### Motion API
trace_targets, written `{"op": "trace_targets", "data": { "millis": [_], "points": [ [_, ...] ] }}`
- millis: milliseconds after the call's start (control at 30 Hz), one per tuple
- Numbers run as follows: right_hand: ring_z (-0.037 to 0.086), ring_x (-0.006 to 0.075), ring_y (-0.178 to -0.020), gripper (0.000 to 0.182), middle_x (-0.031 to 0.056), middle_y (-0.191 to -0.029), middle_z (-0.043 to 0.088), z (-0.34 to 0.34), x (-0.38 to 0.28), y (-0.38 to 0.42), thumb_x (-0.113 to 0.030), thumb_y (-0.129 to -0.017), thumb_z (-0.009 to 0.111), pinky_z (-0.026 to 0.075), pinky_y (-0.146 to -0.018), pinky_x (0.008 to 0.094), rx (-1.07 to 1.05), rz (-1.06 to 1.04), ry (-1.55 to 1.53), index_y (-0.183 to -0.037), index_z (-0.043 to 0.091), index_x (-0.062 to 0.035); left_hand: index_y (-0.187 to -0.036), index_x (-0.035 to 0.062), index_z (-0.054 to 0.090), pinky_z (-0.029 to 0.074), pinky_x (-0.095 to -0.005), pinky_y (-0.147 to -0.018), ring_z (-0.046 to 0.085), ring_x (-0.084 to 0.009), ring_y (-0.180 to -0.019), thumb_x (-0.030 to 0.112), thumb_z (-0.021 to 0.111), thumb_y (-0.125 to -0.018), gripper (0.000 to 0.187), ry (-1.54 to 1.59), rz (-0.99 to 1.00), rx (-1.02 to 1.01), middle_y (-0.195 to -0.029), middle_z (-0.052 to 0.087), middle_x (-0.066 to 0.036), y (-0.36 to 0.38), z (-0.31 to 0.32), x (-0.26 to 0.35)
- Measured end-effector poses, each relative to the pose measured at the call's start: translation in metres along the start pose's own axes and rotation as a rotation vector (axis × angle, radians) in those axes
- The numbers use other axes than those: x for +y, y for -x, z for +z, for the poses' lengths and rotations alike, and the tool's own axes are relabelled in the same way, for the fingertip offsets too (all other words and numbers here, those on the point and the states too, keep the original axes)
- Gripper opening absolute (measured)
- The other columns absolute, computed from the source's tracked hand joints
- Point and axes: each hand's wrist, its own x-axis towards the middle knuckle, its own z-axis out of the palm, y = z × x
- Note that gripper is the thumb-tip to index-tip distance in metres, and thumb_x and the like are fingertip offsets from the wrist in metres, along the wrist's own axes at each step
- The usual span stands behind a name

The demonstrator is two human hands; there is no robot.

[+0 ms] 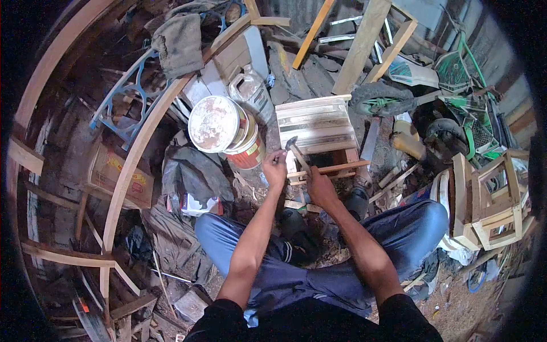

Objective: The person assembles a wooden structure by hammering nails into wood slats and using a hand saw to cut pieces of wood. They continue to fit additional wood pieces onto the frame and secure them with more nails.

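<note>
A small slatted wooden piece (316, 122) lies in front of my knees, with pale slats across it and a reddish strip along its near edge. My right hand (320, 185) is wrapped round the handle of a hammer (299, 155), whose dark head is over the left part of the slatted piece. Just left of the hammer head, my left hand (274, 168) is at the piece's near left corner, fingers pinched together. Whatever is between those fingertips is too small to make out.
Stacked paint buckets (213, 123) and a plastic jug (251, 94) stand left of the slatted piece. A small wheel (383, 100) and green bicycle parts lie to the right. A wooden frame (493, 199) is at far right, a long curved wooden strip (138, 151) at left.
</note>
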Motion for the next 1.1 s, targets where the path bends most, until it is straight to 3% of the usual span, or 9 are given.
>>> {"op": "trace_targets", "data": {
  "millis": [200,267,333,467,633,700,867,933,1100],
  "points": [
    [0.056,0.0503,-0.074,0.025,0.0307,-0.072,0.058,-0.008,-0.02,0.005,-0.023,-0.094,0.044,0.042,-0.062,0.0569,0.186,-0.028,-0.204,-0.102,0.042,0.0005,-0.098,0.0059,0.069,0.045,-0.0284,-0.081,0.06,-0.0157,-0.086,0.017,0.071,-0.079,0.023,0.236,-0.232,-0.055,-0.092,0.067,-0.01,-0.001,0.003,-0.019],
    [0.056,0.0505,-0.073,0.025,0.0302,-0.072,0.058,0.003,-0.009,0.006,-0.023,-0.094,0.044,0.042,-0.061,0.0569,0.106,-0.009,-0.13,-0.102,0.042,0.0002,-0.099,0.0046,0.068,0.045,-0.0272,-0.08,0.059,-0.0137,-0.086,0.017,0.071,-0.079,0.024,0.317,-0.28,-0.037,-0.092,0.067,-0.009,0.001,0.001,-0.009],
    [0.056,0.0507,-0.071,0.025,0.0298,-0.071,0.058,0.0,-0.009,0.005,-0.023,-0.094,0.044,0.043,-0.06,0.0569,0.033,0.006,-0.054,-0.102,0.041,-0.0002,-0.096,-0.0006,0.068,0.044,-0.0256,-0.078,0.058,-0.0137,-0.083,0.01,0.071,-0.078,0.021,0.494,-0.653,-0.025,-0.09,0.066,-0.006,-0.003,0.004,-0.01],
    [0.059,0.0502,-0.074,0.021,0.0302,-0.074,0.06,-0.021,-0.034,0.006,-0.019,-0.092,0.044,0.045,-0.063,0.0588,0.047,-0.015,0.041,-0.105,0.039,-0.0035,-0.093,-0.0004,0.069,0.045,-0.0255,-0.077,0.059,-0.0145,-0.084,0.012,0.073,-0.077,0.02,0.459,-0.738,-0.148,-0.09,0.066,-0.006,-0.014,-0.003,-0.018],
    [0.059,0.0497,-0.076,0.02,0.0303,-0.077,0.06,-0.015,-0.034,0.009,-0.019,-0.092,0.043,0.046,-0.064,0.0585,0.109,-0.044,0.024,-0.105,0.038,-0.0038,-0.091,0.0012,0.069,0.044,-0.0254,-0.064,0.056,-0.0118,-0.069,0.012,0.073,-0.077,0.017,0.491,-0.72,-0.091,-0.08,0.066,-0.004,-0.012,-0.003,-0.008],
    [0.059,0.0496,-0.074,0.021,0.0295,-0.076,0.06,-0.001,-0.009,0.006,-0.019,-0.092,0.042,0.046,-0.064,0.0588,-0.052,0.034,0.18,-0.106,0.037,-0.0038,-0.089,0.001,0.069,0.044,-0.0253,-0.06,0.055,-0.0113,-0.065,0.011,0.073,-0.078,0.016,0.427,-0.716,-0.109,-0.078,0.065,-0.004,-0.015,-0.006,-0.003],
    [0.058,0.0507,-0.074,0.02,0.0299,-0.076,0.06,-0.013,-0.032,0.01,-0.019,-0.092,0.042,0.045,-0.065,0.0592,0.109,-0.045,0.029,-0.104,0.038,-0.0033,-0.09,0.0,0.067,0.043,-0.0237,-0.045,0.051,-0.0109,-0.051,0.008,0.069,-0.08,0.013,0.535,-0.767,-0.157,-0.07,0.061,-0.004,-0.018,-0.009,0.004],
    [0.058,0.051,-0.075,0.02,0.0303,-0.076,0.06,-0.009,-0.028,0.011,-0.019,-0.092,0.042,0.045,-0.066,0.0592,0.181,-0.088,-0.036,-0.104,0.039,-0.0029,-0.091,-0.0002,0.067,0.043,-0.0238,-0.045,0.052,-0.0111,-0.052,0.007,0.069,-0.081,0.013,0.486,-0.78,-0.167,-0.071,0.062,-0.005,-0.02,-0.012,0.009],
    [0.055,0.0505,-0.077,0.028,0.0323,-0.077,0.057,0.007,0.012,0.001,-0.023,-0.092,0.046,0.043,-0.064,0.0567,0.04,0.052,0.004,-0.105,0.04,0.0007,-0.093,-0.0009,0.066,0.043,-0.0246,-0.044,0.055,-0.0114,-0.054,0.008,0.068,-0.081,0.015,0.281,-0.768,-0.211,-0.075,0.064,-0.006,-0.023,-0.02,0.036]
  ]
}}
